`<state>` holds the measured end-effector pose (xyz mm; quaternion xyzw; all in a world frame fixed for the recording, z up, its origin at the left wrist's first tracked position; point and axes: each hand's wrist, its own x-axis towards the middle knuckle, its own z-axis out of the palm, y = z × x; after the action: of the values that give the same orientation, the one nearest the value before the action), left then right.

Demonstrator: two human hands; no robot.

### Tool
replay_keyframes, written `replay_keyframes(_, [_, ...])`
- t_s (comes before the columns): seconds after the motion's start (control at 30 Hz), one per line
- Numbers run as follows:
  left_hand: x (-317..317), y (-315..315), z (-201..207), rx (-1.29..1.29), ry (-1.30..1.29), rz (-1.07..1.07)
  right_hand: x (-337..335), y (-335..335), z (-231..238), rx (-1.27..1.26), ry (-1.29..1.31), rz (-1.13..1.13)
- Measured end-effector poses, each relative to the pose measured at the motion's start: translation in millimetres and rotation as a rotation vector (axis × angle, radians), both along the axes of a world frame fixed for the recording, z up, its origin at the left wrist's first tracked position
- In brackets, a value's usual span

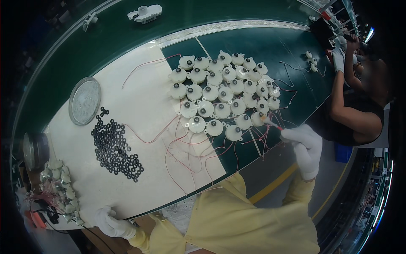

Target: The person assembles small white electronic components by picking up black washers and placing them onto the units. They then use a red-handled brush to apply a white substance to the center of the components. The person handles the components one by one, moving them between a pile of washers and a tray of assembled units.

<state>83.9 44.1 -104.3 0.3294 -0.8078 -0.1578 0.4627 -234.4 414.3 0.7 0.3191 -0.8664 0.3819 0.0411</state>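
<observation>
My right hand (pixel 305 148), in a white glove, grips a small brush (pixel 276 125) by its red handle. The bristle end touches or hovers just over a round white motor-like part (pixel 257 119) at the near right of a cluster. Each of these round parts (pixel 222 110) carries a dark centre piece, and thin red and white wires trail from them. Gloved too, my left hand (pixel 113 223) rests at the table's near left edge, its fingers curled with nothing visible in them. Many small black rings (pixel 116 146) lie loose between that hand and the cluster.
A round clear dish (pixel 85 101) sits at the table's far left. Below it stand a round container (pixel 36 150) and a heap of wired parts (pixel 59 186). A white housing (pixel 145 14) lies beyond the table's far rim. At the right, a co-worker's gloved hand (pixel 338 59) is busy.
</observation>
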Motion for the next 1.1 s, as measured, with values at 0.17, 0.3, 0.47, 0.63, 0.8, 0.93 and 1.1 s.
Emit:
replay_keyframes(0.17, [0, 1, 1, 0.023, 0.013, 0.010, 5, 13, -10, -0.306, -0.203, -0.091])
replay_keyframes(0.3, [-4, 2, 3, 0.028, 0.011, 0.000, -1, 8, -46, -0.942, -0.507, 0.042])
replay_keyframes(0.47, [-4, 2, 1, 0.026, 0.033, 0.000, -7, -18, -61, -1.081, -0.753, 0.133])
replay_keyframes(0.63, [-1, 2, 1, 0.035, 0.013, 0.008, -14, -11, -49, -0.758, -0.572, 0.069])
replay_keyframes(0.8, [3, 5, 2, 0.057, -0.031, 0.010, -24, -25, -3, -0.401, -0.255, 0.048])
replay_keyframes(0.93, [1, 5, -1, 0.034, -0.010, 0.048, -45, -64, 15, -0.044, 0.059, 0.079])
replay_keyframes(1.1, [-1, 4, 0, 0.009, 0.009, 0.062, -66, -87, 20, 0.061, 0.081, 0.104])
